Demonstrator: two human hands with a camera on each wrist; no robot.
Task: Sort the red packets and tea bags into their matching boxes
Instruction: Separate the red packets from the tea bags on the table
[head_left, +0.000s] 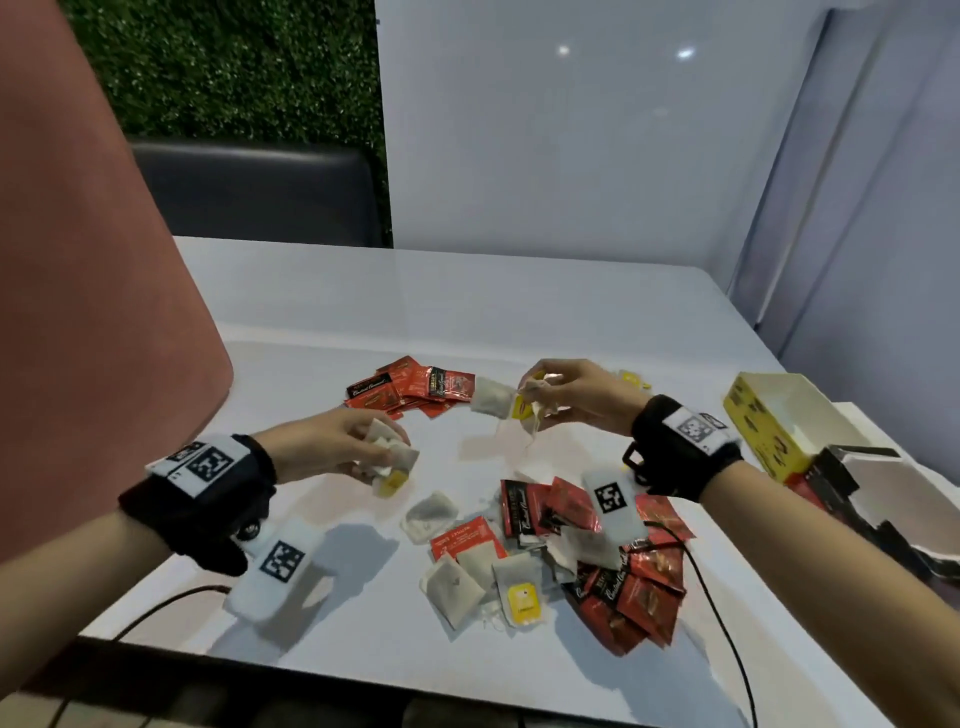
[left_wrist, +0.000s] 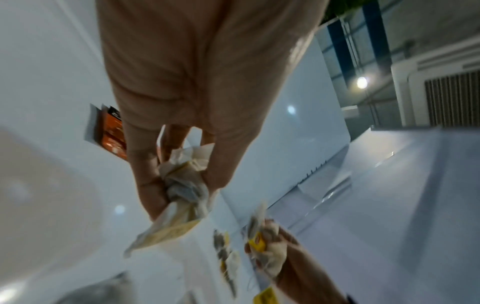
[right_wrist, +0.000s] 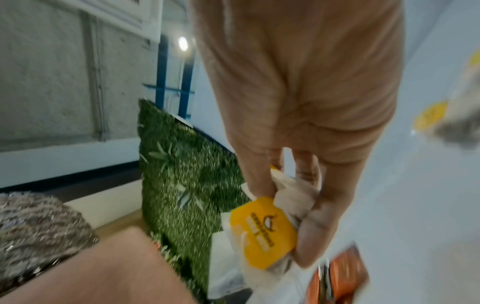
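My left hand (head_left: 363, 447) grips a bunch of white tea bags (head_left: 392, 457) with a yellow tag, held just above the white table; the left wrist view shows the crumpled tea bags (left_wrist: 184, 185) between thumb and fingers. My right hand (head_left: 550, 389) holds another bunch of tea bags (head_left: 501, 402), one yellow tag (right_wrist: 263, 232) showing. Red packets (head_left: 410, 387) lie in a pile behind the hands. More red packets (head_left: 628, 587) and loose tea bags (head_left: 467, 577) are scattered in front. A yellow box (head_left: 769, 421) stands open at the right, with a dark box (head_left: 878, 504) beside it.
The white table (head_left: 311, 312) has bare surface at the back and left. Black cables (head_left: 727, 634) run from my wrists across the near edge. A pink panel (head_left: 78, 260) rises on the left, white walls on the right and behind.
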